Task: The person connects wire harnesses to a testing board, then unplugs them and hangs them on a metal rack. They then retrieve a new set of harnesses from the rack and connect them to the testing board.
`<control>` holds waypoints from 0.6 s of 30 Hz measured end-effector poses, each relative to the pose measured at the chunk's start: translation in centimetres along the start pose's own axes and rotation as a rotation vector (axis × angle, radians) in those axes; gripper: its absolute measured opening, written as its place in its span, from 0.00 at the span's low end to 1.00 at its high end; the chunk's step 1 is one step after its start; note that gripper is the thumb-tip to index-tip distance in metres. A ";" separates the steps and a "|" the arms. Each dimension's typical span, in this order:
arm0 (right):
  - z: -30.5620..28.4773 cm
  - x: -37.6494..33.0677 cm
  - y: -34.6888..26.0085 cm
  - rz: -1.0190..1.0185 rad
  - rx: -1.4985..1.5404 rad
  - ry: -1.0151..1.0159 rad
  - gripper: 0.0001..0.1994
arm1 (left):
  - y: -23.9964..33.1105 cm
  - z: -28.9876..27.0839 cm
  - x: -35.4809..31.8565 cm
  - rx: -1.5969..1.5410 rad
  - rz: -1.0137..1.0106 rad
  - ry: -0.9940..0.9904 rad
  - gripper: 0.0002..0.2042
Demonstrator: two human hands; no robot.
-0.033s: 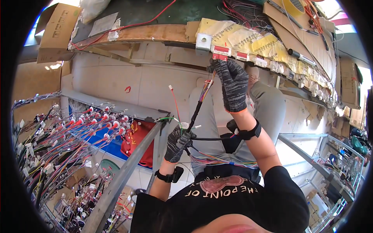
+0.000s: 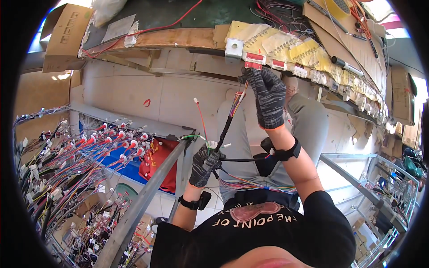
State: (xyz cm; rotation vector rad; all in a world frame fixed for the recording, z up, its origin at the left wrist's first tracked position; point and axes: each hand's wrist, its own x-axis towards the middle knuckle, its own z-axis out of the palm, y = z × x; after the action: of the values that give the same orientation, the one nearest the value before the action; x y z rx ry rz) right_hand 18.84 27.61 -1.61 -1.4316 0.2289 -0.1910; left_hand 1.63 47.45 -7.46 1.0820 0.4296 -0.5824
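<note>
A wire harness (image 2: 226, 129) with a black-wrapped trunk and multicoloured wires runs up from my lap between my two gloved hands. My left hand (image 2: 206, 164) is closed around its trunk, near branches ending in small white connectors. Farther up, my right hand (image 2: 268, 96) pinches the harness's upper wires, right below a red connector block (image 2: 253, 65) on the bench's front edge. Its fingertips hide the wire ends, and I cannot tell whether these sit in the block. A white connector (image 2: 240, 94) hangs on the wires just below those fingers. A loose bundle of coloured wires (image 2: 250, 184) crosses my lap.
Many finished-looking harnesses (image 2: 111, 143) hang over a metal rail (image 2: 147, 192) on my left. Another metal frame (image 2: 353, 172) stands on my right. Along the bench edge run taped labels (image 2: 277, 42) and more sockets. A cardboard box (image 2: 67, 38) sits at the far left.
</note>
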 end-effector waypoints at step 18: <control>-7.4 -1.1 -1.4 -0.520 -0.867 -0.556 0.12 | 0.6 3.3 0.5 0.051 0.059 -0.188 0.13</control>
State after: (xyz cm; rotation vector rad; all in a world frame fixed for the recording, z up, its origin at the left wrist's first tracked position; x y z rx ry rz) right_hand 15.82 20.67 -1.09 -2.3219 -0.5994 -0.1065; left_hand 2.50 44.55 -5.98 1.0742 0.2198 -0.6389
